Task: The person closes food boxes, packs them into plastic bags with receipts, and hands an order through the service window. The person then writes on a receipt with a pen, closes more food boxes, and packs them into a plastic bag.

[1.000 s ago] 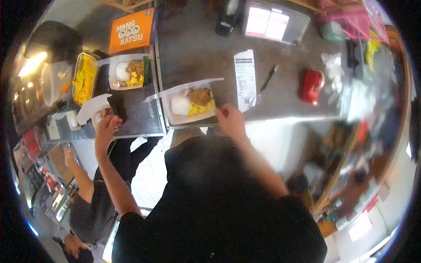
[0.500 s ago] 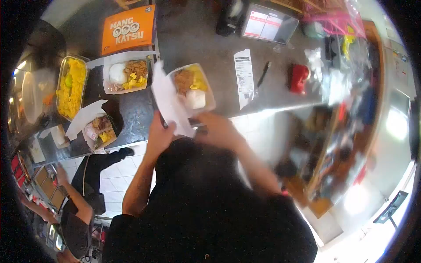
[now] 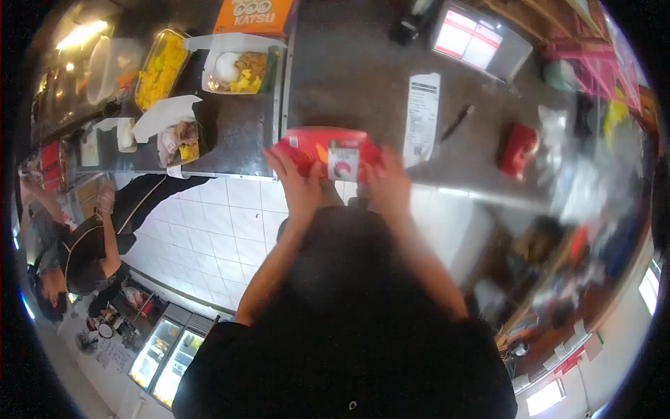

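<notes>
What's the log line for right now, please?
left hand: on left end of red box; right hand: on its right end; box: looks closed, at counter edge; receipt: right of box

Right hand blurry, orange box partly out of frame

A takeaway food kitchen is being shown. Its trade is being indicated by a printed red carton and, on the dark counter, by open, filled meal boxes, a mass of yellow food and an orange box lettered KATSU. Order-taking is being suggested by a long receipt and a lit screen. Lit, glass-doored fridges are being seen beyond white floor tiles.
</notes>
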The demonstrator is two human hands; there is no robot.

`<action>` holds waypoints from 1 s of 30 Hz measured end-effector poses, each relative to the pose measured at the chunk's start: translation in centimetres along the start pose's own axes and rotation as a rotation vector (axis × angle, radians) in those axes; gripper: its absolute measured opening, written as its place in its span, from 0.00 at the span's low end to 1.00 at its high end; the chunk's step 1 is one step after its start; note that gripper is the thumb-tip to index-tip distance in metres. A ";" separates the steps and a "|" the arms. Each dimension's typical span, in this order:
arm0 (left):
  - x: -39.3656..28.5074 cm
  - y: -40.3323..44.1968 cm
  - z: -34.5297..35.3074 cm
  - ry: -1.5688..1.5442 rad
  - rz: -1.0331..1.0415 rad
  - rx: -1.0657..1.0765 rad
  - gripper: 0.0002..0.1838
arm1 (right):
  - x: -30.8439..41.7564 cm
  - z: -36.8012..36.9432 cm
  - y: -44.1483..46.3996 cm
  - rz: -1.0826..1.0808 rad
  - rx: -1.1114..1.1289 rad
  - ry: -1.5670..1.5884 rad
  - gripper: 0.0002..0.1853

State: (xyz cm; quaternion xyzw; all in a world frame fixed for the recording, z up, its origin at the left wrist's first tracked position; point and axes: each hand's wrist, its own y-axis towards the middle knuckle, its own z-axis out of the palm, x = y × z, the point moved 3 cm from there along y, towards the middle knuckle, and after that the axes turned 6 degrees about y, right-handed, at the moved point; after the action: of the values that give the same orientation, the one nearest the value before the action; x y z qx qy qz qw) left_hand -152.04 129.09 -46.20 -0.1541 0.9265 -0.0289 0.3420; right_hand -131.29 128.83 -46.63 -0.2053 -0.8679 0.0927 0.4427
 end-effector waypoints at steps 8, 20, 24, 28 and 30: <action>6.8 7.1 0.9 0.438 0.048 0.581 0.25 | -2.0 3.3 3.3 0.023 0.288 -0.134 0.20; 3.7 6.4 -2.7 -0.083 0.164 0.193 0.12 | -2.6 1.9 0.1 0.072 -0.048 0.343 0.22; 5.1 9.4 -1.4 0.211 -0.194 0.639 0.21 | -2.7 2.6 2.9 0.099 0.059 0.074 0.31; -0.5 7.5 -1.7 0.396 0.572 0.130 0.40 | 3.8 1.1 1.9 -0.637 -0.054 -0.388 0.44; -2.3 6.1 -0.8 0.559 0.853 0.380 0.58 | 3.6 2.5 1.9 -0.607 0.018 -0.485 0.52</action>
State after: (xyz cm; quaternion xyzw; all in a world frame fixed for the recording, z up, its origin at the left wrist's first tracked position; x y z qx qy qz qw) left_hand -152.48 135.56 -45.10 0.3137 0.9409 -0.0943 0.0857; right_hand -134.71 132.17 -46.08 0.0925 -0.9679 0.0109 0.2336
